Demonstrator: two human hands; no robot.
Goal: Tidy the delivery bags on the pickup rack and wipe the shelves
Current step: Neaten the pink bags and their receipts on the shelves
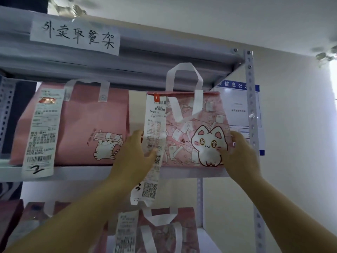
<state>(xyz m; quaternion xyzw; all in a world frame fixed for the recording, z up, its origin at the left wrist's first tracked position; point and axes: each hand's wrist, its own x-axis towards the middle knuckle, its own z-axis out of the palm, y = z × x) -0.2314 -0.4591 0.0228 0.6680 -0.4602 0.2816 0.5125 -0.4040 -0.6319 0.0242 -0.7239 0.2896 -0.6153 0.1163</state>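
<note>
A pink delivery bag with a white cat print (189, 128) stands on the upper shelf (76, 173) of the grey metal rack. My left hand (135, 154) grips its left side, thumb over the long receipt (155, 143) hanging down its front. My right hand (238, 154) grips the bag's right edge, thumb on the cat print. A second pink bag (83, 123) with its own receipt (42, 132) stands to the left on the same shelf.
A handwritten paper sign (74, 36) is taped to the top shelf beam. More pink bags (164, 232) sit on the lower shelf. The rack's right upright (252, 125) stands close to my right hand. A blue-edged notice (237, 106) hangs on the wall behind.
</note>
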